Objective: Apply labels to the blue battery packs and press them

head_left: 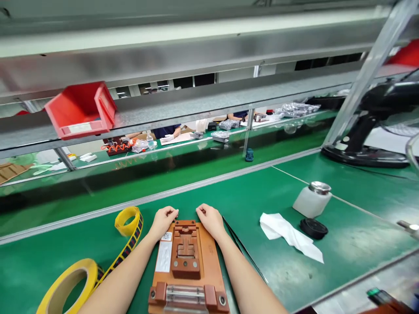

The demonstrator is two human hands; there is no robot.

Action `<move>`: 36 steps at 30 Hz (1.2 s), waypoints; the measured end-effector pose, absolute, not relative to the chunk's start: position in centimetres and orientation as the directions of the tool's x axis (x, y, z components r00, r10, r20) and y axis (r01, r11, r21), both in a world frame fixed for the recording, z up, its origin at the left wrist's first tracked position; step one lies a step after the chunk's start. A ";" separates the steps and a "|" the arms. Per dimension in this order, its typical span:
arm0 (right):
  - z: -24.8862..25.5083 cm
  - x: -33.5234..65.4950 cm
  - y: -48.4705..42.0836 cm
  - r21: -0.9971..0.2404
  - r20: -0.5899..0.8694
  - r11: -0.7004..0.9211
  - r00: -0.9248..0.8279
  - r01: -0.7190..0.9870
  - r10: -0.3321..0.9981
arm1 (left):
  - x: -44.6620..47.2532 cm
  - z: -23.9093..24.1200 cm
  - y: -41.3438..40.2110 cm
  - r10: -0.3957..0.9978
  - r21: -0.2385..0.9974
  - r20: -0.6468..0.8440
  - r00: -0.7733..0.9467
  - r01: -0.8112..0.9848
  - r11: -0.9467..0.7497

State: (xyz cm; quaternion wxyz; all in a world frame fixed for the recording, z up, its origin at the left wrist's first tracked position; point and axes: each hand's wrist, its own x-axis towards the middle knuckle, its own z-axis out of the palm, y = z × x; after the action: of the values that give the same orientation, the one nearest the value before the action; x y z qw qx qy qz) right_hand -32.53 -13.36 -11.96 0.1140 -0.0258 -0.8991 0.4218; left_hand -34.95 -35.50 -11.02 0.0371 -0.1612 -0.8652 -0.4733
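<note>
An orange-brown fixture (191, 270) with a raised block in its middle and a white label lies flat on the green bench before me. My left hand (163, 221) rests at its far left corner with the fingers curled in. My right hand (209, 219) sits at the far right corner, fingers curled too. Both hands touch the fixture's far edge. What, if anything, sits under the fingers is hidden.
A yellow tape reel (67, 283) with a loose strip lies at the left. A white cloth (288, 233), a black cap (313, 228) and a white dispenser bottle (312, 199) are at the right. A red bin (81, 109) hangs on the rail. Other people work at the far bench.
</note>
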 end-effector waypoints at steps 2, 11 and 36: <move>-11.9 -32.3 -13.3 -0.757 0.199 0.649 -0.972 -0.072 0.125 | -35.0 -11.3 -35.6 0.218 0.819 0.227 -0.949 0.308 0.484; -12.4 -31.0 -13.1 -0.776 0.242 0.614 -0.967 -0.147 0.074 | -35.3 -12.8 -35.8 0.164 0.822 0.256 -0.953 0.304 0.482; -12.5 -30.9 -13.1 -0.790 0.256 0.591 -0.964 -0.165 0.073 | -35.0 -12.7 -35.9 0.180 0.822 0.245 -0.953 0.302 0.482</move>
State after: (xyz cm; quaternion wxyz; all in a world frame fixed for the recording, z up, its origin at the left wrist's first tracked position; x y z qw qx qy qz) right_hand -30.86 -13.05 -12.48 0.1319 0.0262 -0.8821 0.4515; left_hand -35.04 -35.90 -12.68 0.0625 -0.1404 -0.8587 -0.4890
